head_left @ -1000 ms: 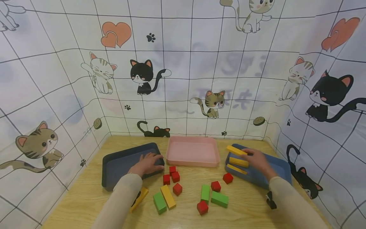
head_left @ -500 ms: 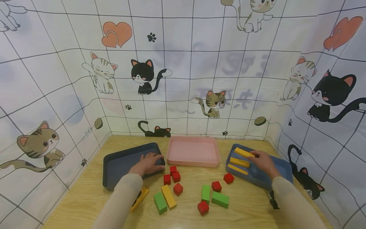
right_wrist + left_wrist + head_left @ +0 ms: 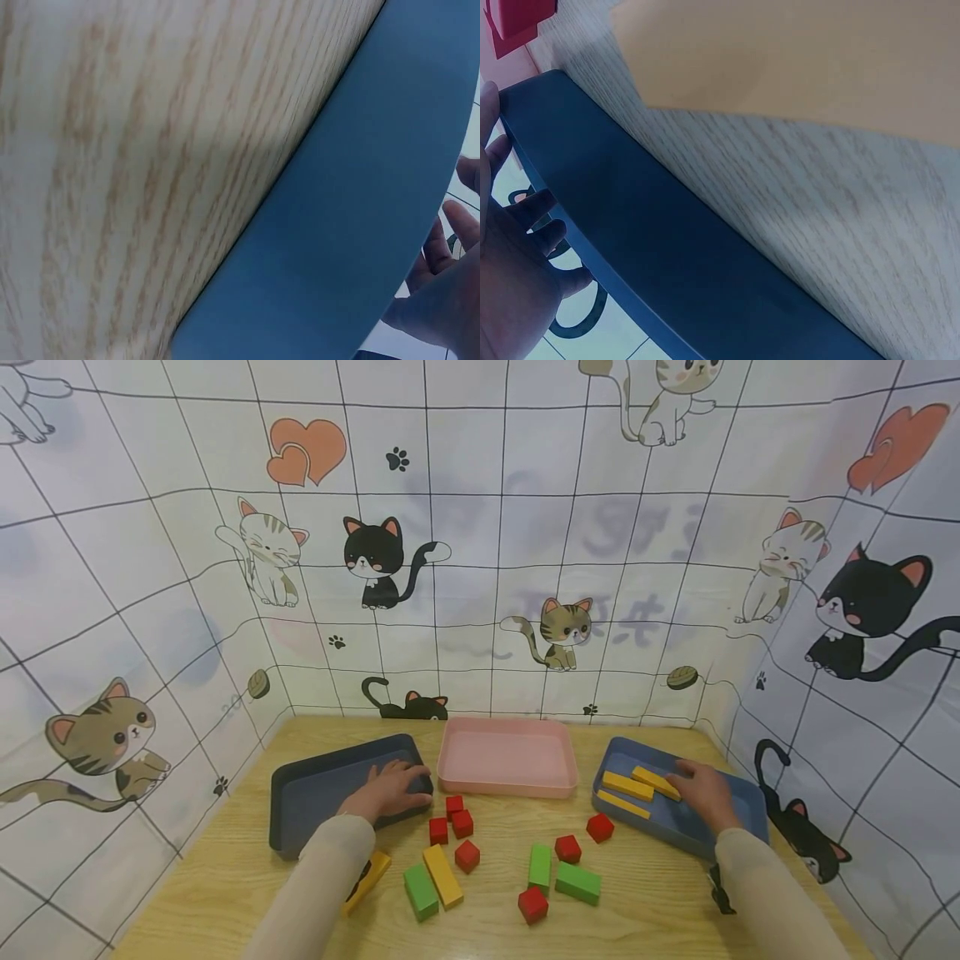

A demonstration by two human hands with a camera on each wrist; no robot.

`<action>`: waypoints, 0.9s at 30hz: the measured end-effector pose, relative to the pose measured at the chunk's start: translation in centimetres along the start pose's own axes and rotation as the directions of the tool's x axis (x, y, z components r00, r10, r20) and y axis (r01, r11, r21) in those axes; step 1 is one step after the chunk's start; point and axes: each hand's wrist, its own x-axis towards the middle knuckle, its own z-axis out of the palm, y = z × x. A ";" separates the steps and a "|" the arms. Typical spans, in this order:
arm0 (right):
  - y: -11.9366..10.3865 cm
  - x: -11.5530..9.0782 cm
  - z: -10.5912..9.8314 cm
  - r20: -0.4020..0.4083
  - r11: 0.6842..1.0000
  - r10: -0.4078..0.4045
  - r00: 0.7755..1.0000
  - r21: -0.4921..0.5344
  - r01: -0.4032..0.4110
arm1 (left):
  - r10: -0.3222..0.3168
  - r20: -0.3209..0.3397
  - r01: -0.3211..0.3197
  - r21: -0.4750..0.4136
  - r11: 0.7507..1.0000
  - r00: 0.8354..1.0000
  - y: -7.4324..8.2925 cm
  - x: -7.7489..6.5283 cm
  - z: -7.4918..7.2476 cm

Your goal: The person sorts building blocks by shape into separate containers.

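Note:
In the head view my left hand [image 3: 388, 789] lies over the near right corner of the dark grey tray [image 3: 281, 814], fingers loosely spread. The left wrist view puts its fingers [image 3: 540, 206] just beyond the tray's side wall, with nothing held. My right hand [image 3: 703, 789] is over the blue tray [image 3: 738, 793]. Its fingertips are right at the near-right end of a yellow block [image 3: 657, 782] lying low in the tray. Two more yellow blocks [image 3: 627, 786] lie beside it. From the right wrist, the tray wall [image 3: 337, 195] hides the blocks, and the right fingers [image 3: 439, 244] look loosely spread.
A pink tray [image 3: 507, 756] stands between the two others. Red cubes [image 3: 467, 856], green blocks [image 3: 577, 883] and yellow blocks [image 3: 442, 877] are scattered on the wooden table [image 3: 637, 918]. One yellow block [image 3: 367, 883] is partly behind the left forearm. A cat-print sheet [image 3: 465, 568] surrounds the table.
My right hand has moved right with the raised yellow block and lowered it into the blue tray next to the other two, its fingers loosening at the end. The left hand has stayed put.

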 end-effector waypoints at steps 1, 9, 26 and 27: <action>0.0 0.0 0.0 -0.005 1.000 -0.001 1.000 -0.002 0.001 | 0.000 0.001 0.000 0.000 1.000 1.000 0.0 0.0 0.0; -0.2 0.1 0.4 -0.023 0.999 -0.009 1.000 0.036 0.010 | 0.000 0.001 0.000 0.009 1.000 1.000 -0.4 0.3 0.3; -1.9 -0.2 1.0 0.018 0.998 -0.039 0.999 0.060 0.037 | 0.000 0.001 0.000 0.003 1.000 1.000 -0.4 0.3 0.3; -2.0 -0.2 1.1 0.020 0.998 -0.039 0.999 0.058 0.038 | -0.001 0.001 0.001 0.004 1.000 1.000 -0.4 0.3 0.3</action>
